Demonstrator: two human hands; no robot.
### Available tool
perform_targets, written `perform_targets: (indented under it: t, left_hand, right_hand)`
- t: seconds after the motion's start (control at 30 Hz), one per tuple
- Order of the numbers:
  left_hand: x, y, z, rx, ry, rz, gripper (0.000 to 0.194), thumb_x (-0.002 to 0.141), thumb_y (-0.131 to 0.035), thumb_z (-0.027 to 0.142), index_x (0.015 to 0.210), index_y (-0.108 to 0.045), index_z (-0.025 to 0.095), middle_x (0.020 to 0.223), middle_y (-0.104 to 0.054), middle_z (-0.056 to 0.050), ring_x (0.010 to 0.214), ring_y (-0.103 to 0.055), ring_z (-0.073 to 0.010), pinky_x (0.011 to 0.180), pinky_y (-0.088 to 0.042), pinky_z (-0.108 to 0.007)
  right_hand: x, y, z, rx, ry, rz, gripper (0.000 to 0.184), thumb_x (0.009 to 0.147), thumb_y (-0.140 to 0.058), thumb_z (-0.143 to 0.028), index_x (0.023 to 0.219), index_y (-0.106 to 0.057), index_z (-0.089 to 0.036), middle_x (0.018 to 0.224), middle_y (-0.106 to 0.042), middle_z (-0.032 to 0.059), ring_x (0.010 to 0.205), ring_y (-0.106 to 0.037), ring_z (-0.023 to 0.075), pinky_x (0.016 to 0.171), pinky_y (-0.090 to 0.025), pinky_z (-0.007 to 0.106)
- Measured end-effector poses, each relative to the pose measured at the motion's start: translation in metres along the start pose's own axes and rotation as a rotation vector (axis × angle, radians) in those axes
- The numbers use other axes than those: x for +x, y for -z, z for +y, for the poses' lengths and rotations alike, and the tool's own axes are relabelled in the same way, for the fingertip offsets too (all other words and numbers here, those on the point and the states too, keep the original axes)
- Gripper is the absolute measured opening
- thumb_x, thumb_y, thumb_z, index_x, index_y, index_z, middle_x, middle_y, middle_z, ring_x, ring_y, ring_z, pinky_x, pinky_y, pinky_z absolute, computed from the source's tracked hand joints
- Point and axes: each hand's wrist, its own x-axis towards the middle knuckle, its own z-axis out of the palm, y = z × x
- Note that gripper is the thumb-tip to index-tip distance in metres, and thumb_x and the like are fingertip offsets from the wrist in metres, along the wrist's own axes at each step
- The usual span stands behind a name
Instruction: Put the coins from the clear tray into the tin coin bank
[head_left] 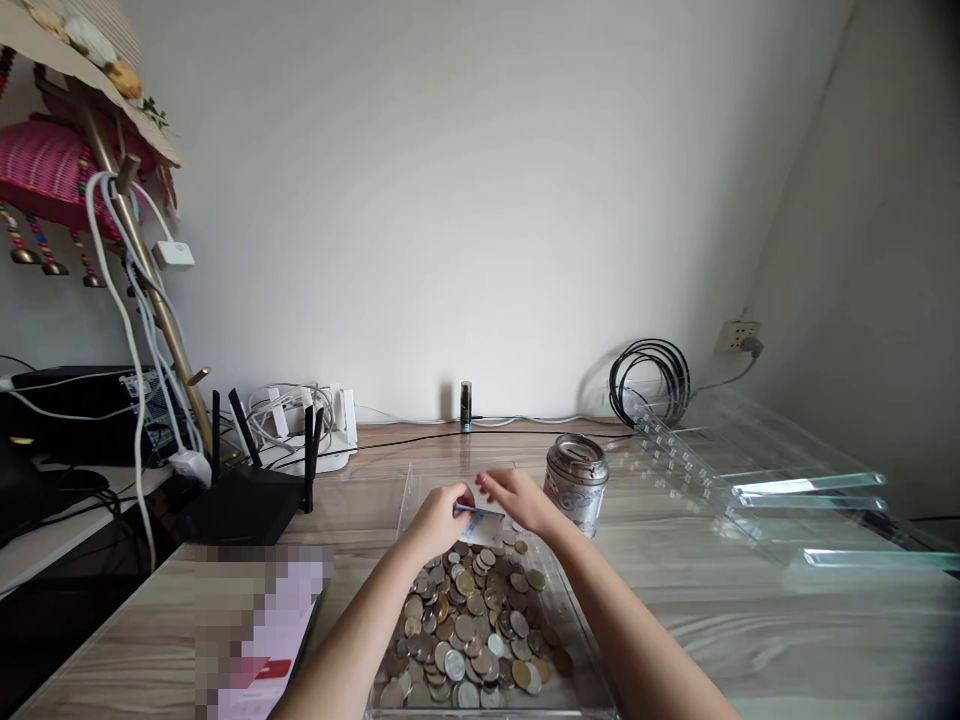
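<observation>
A clear plastic tray (581,672) lies on the wooden table in front of me, filled with several mixed coins (472,630). Both hands hover over its far end. My left hand (439,518) and my right hand (517,498) are closed in pinches on the two ends of a small folded banknote or paper slip (482,522), held just above the coins. A silver tin money box (575,482) with a slot in its lid stands upright just right of my right hand.
Clear acrylic trays (757,480) lie stacked at the right. A black router (247,500) and a white power strip with cables (315,425) sit at back left. A coiled black cable (649,380) leans on the wall. A small dark bottle (466,405) stands at the back. A blurred pink item (262,625) lies near left.
</observation>
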Motion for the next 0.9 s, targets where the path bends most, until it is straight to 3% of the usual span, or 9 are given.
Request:
perform_targets:
  t: [0.1, 0.27, 0.37, 0.5, 0.57, 0.73, 0.9]
  left_hand:
    - [0.004, 0.0, 0.0, -0.158, 0.094, 0.049, 0.014, 0.069, -0.045, 0.02, 0.08, -0.053, 0.016, 0.075, -0.056, -0.002, 0.058, -0.051, -0.0082, 0.049, -0.04, -0.017]
    - [0.006, 0.003, -0.001, -0.546, 0.344, -0.05, 0.029, 0.069, -0.051, 0.036, 0.089, -0.05, 0.015, 0.073, -0.056, -0.003, 0.051, -0.053, -0.0087, 0.04, -0.041, -0.017]
    - [0.007, 0.006, -0.003, -0.71, 0.418, -0.02, 0.032, 0.069, -0.051, 0.04, 0.086, -0.052, 0.013, 0.07, -0.058, -0.005, 0.053, -0.055, -0.0097, 0.043, -0.043, -0.018]
    - [0.008, 0.009, -0.007, -0.745, 0.38, 0.1, 0.025, 0.061, -0.063, 0.024, 0.081, -0.053, 0.013, 0.076, -0.059, -0.005, 0.064, -0.057, -0.0109, 0.055, -0.047, -0.021]
    - [0.008, 0.009, -0.006, -0.72, 0.359, 0.116, 0.028, 0.058, -0.065, 0.022, 0.082, -0.053, 0.013, 0.076, -0.06, -0.004, 0.064, -0.057, -0.0116, 0.055, -0.048, -0.022]
    - [0.007, 0.01, -0.001, -0.7, 0.474, 0.01, 0.029, 0.064, -0.06, 0.036, 0.078, -0.056, 0.011, 0.067, -0.06, -0.006, 0.058, -0.058, -0.0121, 0.049, -0.045, -0.02]
    - [0.008, 0.011, -0.006, -0.76, 0.462, 0.018, 0.023, 0.059, -0.066, 0.022, 0.077, -0.057, 0.01, 0.067, -0.06, -0.004, 0.058, -0.058, -0.0098, 0.051, -0.045, -0.018]
  right_hand:
    - [0.003, -0.015, 0.007, 0.071, 0.026, -0.105, 0.039, 0.073, -0.039, -0.045, 0.066, -0.062, -0.014, 0.052, -0.053, -0.0012, 0.048, -0.043, 0.0077, 0.043, -0.028, 0.018]
    - [0.001, -0.016, 0.009, 0.041, 0.053, -0.02, 0.028, 0.07, -0.045, -0.035, 0.068, -0.063, -0.014, 0.054, -0.054, -0.0005, 0.051, -0.044, 0.0082, 0.046, -0.03, 0.018]
    - [-0.001, -0.012, 0.003, 0.019, 0.108, -0.006, 0.025, 0.071, -0.044, -0.031, 0.073, -0.064, -0.017, 0.063, -0.059, 0.0013, 0.057, -0.049, 0.0103, 0.053, -0.034, 0.019]
    - [-0.002, -0.012, -0.002, 0.094, 0.119, -0.017, 0.027, 0.07, -0.046, -0.033, 0.086, -0.062, -0.018, 0.075, -0.062, 0.0034, 0.064, -0.053, 0.0126, 0.057, -0.038, 0.021]
    - [-0.002, -0.013, 0.0, 0.151, 0.059, -0.04, 0.029, 0.07, -0.047, -0.034, 0.087, -0.061, -0.016, 0.07, -0.062, 0.0033, 0.059, -0.053, 0.0121, 0.053, -0.038, 0.021]
    - [0.0, -0.015, 0.004, 0.14, 0.058, 0.013, 0.02, 0.068, -0.049, -0.03, 0.074, -0.063, -0.017, 0.065, -0.061, 0.002, 0.059, -0.053, 0.0124, 0.056, -0.039, 0.022]
    - [-0.001, -0.014, 0.0, 0.197, 0.069, -0.002, 0.021, 0.065, -0.051, -0.027, 0.081, -0.062, -0.018, 0.074, -0.062, 0.0029, 0.066, -0.054, 0.0129, 0.059, -0.041, 0.023]
